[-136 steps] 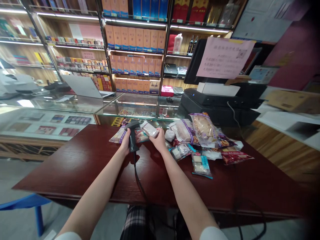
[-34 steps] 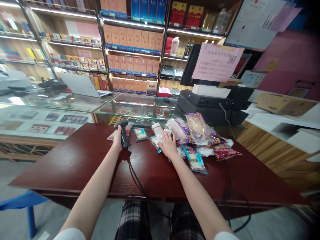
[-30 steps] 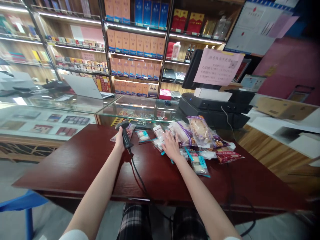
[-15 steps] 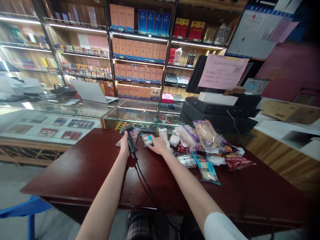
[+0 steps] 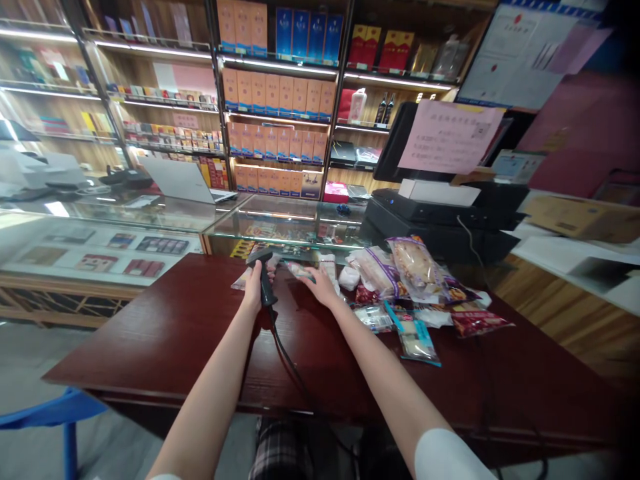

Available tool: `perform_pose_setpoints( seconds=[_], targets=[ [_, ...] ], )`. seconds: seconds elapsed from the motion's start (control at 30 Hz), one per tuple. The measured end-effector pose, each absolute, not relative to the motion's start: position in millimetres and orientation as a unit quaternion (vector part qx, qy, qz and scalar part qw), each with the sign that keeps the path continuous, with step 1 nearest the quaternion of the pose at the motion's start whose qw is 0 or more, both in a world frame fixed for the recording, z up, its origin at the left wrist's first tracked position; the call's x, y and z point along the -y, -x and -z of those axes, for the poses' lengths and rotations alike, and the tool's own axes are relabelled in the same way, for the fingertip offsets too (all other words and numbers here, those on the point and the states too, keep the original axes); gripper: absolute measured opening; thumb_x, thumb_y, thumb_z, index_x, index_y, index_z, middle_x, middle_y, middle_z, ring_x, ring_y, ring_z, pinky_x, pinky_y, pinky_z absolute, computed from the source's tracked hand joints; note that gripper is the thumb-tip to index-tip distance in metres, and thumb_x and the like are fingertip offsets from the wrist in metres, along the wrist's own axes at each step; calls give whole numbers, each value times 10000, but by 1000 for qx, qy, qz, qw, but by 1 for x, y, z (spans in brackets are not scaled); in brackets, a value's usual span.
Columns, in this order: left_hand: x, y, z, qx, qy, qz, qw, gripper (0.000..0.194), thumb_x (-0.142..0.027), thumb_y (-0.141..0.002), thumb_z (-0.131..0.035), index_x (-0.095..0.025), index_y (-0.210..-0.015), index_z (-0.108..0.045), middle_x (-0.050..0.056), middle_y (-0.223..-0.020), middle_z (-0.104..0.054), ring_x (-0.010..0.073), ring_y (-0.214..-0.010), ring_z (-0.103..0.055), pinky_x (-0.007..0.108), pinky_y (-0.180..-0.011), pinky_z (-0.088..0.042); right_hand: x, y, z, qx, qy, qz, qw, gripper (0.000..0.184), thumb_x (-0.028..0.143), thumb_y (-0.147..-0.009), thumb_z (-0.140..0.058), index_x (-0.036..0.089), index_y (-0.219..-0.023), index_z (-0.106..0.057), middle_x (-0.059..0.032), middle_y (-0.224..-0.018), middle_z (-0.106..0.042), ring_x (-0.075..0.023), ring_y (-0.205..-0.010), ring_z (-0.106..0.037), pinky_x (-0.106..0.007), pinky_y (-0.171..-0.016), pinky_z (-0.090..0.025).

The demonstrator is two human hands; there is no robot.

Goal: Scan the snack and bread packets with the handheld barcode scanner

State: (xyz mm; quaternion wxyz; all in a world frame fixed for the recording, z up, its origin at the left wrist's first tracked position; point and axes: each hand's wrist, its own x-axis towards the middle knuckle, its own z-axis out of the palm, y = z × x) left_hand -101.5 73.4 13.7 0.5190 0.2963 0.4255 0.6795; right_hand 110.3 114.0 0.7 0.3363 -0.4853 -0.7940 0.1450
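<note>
My left hand [image 5: 254, 285] is wrapped round the grip of a black handheld barcode scanner [image 5: 267, 288], its head tilted up and its cord trailing down over the dark red table. Partly hidden behind that hand lies a clear snack packet [image 5: 240, 281]. To the right of the scanner, my right hand [image 5: 323, 288] holds a small snack packet [image 5: 298, 269] by its near end, tipped so its side shows. A white packet [image 5: 327, 265] and a small white bundle [image 5: 349, 277] sit just past my right hand.
Several bagged snacks are heaped on the right, among them a large bread bag [image 5: 414, 261], a blue-edged packet [image 5: 417, 340] and a red packet [image 5: 480, 322]. A glass display case [image 5: 280, 220] borders the table's far side. A black monitor [image 5: 397, 143] stands behind the heap.
The small packet in my right hand has been turned, so its light face with blue no longer shows. My left hand and the scanner have shifted slightly right. The view has tilted a little.
</note>
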Motion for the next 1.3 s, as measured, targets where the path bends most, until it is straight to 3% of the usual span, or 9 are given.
perform_pose_setpoints(
  seconds=[0.1,0.17,0.27,0.4,0.6,0.77,0.97,1.3],
  targets=[
    [-71,95,-15,-417,-309,-694,499,496,-606,-821,-618,-118,-904,-647,86,-813,-727,98,-555,-616,201,-526,-482,-115,-124,-8,672,457,-346,469,649,734,-882,-411,183,-1099,-673,-125,-1016,-747,-275,-908,-721,-448,-905,-518],
    [-68,91,-16,-415,-326,-683,505,491,-601,-802,-644,-124,-922,-642,95,-861,-741,103,-570,-625,207,-534,-494,-112,-136,-11,591,418,-454,519,718,798,-842,-383,171,-1028,-679,-122,-865,-755,-271,-753,-731,-440,-800,-561],
    [-64,86,-19,-429,-372,-644,513,560,-643,-770,-655,-117,-963,-658,108,-882,-749,96,-520,-595,196,-448,-427,-104,-154,-9,516,378,-526,560,764,842,-798,-397,157,-991,-675,-125,-762,-745,-266,-673,-723,-417,-704,-582],
    [-60,82,-20,-435,-431,-592,525,643,-708,-749,-626,-112,-985,-674,114,-834,-746,107,-469,-558,214,-400,-360,-97,-169,0,486,373,-532,584,813,870,-770,-387,133,-960,-672,-125,-682,-720,-259,-628,-711,-384,-620,-577],
    [-56,77,-22,-396,-446,-558,577,643,-702,-780,-596,-124,-1048,-688,113,-882,-740,114,-498,-533,244,-456,-411,-97,-167,3,497,397,-529,562,811,896,-731,-407,148,-903,-668,-128,-652,-713,-281,-685,-731,-373,-614,-580],
    [-51,69,-26,-331,-441,-565,614,602,-663,-817,-591,-129,-1069,-710,139,-984,-730,100,-497,-504,267,-503,-453,-98,-166,1,505,416,-505,563,809,885,-757,-375,154,-967,-650,-127,-738,-738,-274,-688,-736,-391,-649,-593],
    [-45,59,-33,-366,-405,-549,633,540,-620,-864,-538,-133,-1013,-717,135,-907,-724,115,-483,-496,285,-523,-462,-103,-164,6,559,436,-463,533,832,917,-731,-354,187,-984,-662,-116,-784,-742,-288,-750,-742,-408,-697,-590],
    [-48,58,-24,-344,-454,-507,647,547,-618,-827,-603,-117,-1023,-702,109,-814,-697,119,-494,-534,273,-530,-465,-97,-163,6,588,441,-447,511,771,896,-747,-372,192,-885,-653,-95,-739,-729,-265,-653,-704,-360,-595,-526]
  ],
)
